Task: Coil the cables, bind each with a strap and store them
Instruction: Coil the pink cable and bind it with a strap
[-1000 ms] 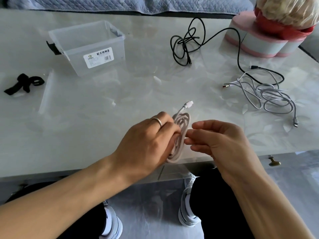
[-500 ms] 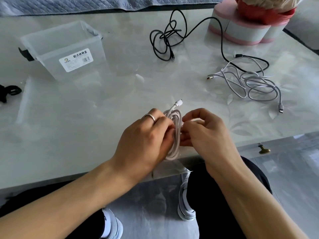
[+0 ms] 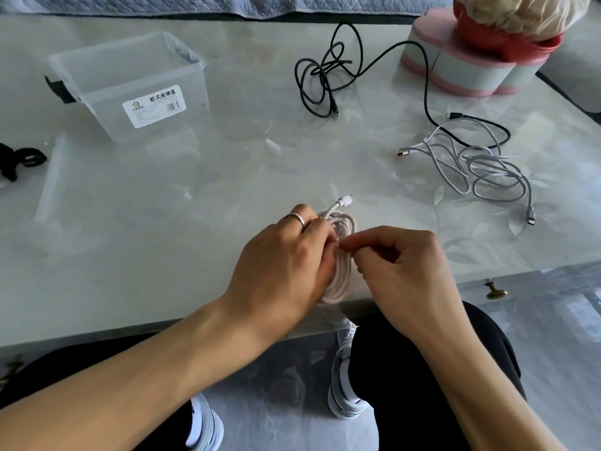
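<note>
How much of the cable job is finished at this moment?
Done: the white cable is coiled. In hand: left hand grips it, right hand pinches it. Left: strapping it, the black cable, the grey cable, the empty box.

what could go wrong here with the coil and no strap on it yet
1. The white coil is held only by the left hand and right hand; the straps lie far left, so reaching may let loops spring open.
2. The black cable and grey cable overlap, so lifting one could drag the other.
</note>
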Demonstrator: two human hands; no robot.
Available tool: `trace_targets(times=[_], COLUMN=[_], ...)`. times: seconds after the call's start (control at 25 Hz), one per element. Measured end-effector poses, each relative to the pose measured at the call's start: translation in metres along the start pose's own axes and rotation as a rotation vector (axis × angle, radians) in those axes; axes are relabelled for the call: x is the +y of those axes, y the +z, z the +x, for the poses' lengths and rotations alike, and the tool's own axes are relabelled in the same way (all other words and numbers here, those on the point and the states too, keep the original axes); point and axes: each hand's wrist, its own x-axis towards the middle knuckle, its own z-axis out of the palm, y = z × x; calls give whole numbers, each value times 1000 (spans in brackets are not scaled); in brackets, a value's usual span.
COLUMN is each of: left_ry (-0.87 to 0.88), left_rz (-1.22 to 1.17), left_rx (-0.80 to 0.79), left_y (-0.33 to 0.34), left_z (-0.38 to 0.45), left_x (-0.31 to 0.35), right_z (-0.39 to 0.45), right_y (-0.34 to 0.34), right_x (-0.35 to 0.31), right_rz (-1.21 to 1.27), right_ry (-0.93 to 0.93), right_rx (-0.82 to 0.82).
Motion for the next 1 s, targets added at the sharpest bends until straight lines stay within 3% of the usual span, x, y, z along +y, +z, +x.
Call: trace_targets(times=[0.32,0.6,0.8,1.0], left_ry=[130,277,284,447], left_rz=[13,35,46,141], left_rx=[135,31,-34,-41], left_y=[-1,-1,-5,-6], left_z=[-2,7,12,13], left_x=[0,-7,-9,-9], right_z=[6,17,16,15], right_y=[1,-11,-11,-13], right_x=[0,6,5,4], right_rz=[60,336,397,476], right_ry=[83,278,336,403], right_rx=[-34,-178,-111,-60])
